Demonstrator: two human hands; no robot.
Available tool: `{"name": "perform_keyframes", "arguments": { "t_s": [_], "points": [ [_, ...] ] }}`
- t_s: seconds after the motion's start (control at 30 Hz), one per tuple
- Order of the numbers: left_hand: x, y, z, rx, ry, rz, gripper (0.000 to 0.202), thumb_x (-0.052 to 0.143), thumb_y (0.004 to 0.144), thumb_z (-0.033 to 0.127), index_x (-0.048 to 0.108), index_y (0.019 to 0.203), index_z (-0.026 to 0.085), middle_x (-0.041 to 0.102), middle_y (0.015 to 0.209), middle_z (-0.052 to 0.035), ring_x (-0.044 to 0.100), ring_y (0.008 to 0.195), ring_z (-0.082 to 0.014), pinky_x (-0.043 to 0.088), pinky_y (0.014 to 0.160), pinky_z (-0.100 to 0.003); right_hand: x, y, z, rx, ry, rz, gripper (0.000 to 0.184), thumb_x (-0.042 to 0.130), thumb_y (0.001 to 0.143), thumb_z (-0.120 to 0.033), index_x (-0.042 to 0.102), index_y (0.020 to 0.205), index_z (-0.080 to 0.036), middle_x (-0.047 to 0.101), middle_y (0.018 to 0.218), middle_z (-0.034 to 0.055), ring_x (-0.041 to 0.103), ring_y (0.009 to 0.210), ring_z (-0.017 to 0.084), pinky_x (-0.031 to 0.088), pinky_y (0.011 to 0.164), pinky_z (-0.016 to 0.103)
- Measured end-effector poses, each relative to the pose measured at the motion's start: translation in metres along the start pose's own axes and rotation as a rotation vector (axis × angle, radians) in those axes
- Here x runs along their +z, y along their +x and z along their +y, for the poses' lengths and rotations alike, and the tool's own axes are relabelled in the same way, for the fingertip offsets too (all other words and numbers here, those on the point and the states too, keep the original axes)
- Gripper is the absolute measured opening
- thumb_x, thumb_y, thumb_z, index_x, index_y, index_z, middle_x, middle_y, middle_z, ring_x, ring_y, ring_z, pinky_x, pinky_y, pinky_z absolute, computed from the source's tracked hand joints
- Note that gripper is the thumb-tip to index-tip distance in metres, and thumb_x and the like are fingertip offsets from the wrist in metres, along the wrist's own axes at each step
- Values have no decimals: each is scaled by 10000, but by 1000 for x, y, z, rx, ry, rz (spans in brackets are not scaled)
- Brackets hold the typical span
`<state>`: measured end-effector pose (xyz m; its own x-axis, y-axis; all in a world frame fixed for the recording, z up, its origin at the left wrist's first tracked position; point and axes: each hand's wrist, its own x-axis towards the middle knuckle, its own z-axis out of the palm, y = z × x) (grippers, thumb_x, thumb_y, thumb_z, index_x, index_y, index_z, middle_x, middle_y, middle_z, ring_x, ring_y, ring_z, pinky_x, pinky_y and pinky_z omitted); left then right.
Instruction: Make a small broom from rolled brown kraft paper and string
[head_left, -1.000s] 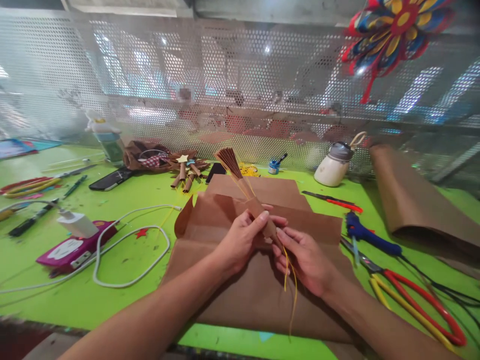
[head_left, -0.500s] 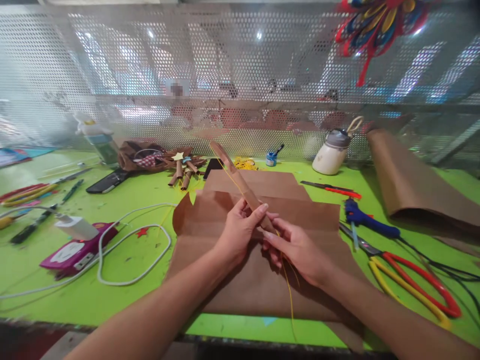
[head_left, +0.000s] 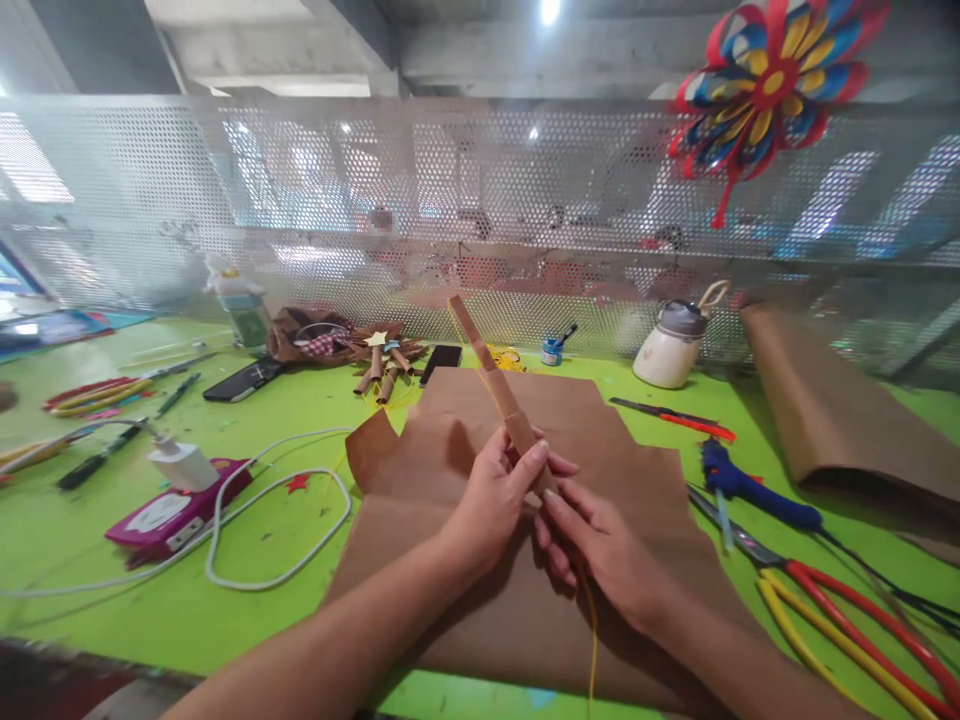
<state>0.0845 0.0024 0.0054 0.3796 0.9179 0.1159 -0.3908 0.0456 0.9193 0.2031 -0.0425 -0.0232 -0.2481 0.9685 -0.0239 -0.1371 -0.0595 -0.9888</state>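
Folded paper (head_left: 510,408) is slanting above the table (head_left: 255,632), back from its front edge. The left hand (head_left: 495,505) is pinching the paper's lower half, the right hand (head_left: 600,540) is pinching its bottom end, and scissors (head_left: 750,545) are lying toward the right front corner.

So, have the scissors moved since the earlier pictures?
No. Judged against the glue gun on the table, the scissors show no clear shift: their blades lie alongside it as before. Only the camera's view has changed.
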Motion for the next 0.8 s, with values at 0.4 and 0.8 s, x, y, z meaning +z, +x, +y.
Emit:
{"name": "perform_keyframes", "arguments": {
  "t_s": [0.4, 0.8],
  "points": [
    [-4, 3, -12, -22, -8, -82, 306, 603, 810, 390, 452, 987, 191, 587, 781, -6, 595, 687, -138, 473, 614, -247, -22, -11, -48, -729, -1260, 267, 554, 557, 819, -164, 399, 1347, -221, 503, 1262, 114, 437, 1196, 285, 392, 1008, 480],
    [-3, 1, -22, 139, 219, -87, 227, 551, 844, 360, 507, 989, 191, 508, 743, 15, 462, 641, -108, 397, 616, -216, -27, -1, -47, -697, -1272, 169, 592, 543, 796, -140, 338, 1344, -223, 431, 1304, 119, 404, 1242, 269, 399, 1025, 462]
  ]
}}
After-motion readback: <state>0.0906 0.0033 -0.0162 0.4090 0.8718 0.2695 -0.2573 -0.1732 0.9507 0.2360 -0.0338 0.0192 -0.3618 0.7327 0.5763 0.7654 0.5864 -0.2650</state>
